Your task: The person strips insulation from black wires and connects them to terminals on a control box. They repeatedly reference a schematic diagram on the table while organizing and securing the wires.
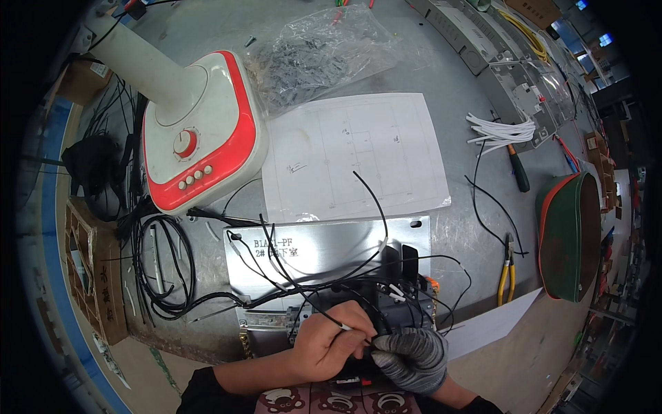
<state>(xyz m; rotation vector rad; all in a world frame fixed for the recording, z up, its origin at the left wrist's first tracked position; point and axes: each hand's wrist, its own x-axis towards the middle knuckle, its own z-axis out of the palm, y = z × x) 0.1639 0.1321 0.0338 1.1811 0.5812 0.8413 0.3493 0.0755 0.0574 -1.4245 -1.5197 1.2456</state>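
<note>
A grey table (438, 76) spreads beneath a shiny metal plate (331, 245). Beyond the plate to its left stands a white-and-red stand (214, 131) with a knob and a thick pole. A sheet of paper (324, 165) lies just past the plate's far edge, and a clear plastic bag (314, 58) farther past it. Well right of the plate is a green bin (569, 238); just left of it, a black cable coil (141, 262). At the plate's near side, the left hand (327, 348) is bare, its thumb and finger pinched on a wire; the right hand (414, 359), in a grey glove, curls beside it, and whether it grips anything I cannot tell. White wires (507, 131) lie beyond the plate to its right, and yellow-handled pliers (512, 276) right of it. The pinched black wire (346, 328), with a white sleeve, crosses over the plate toward its near side.
</note>
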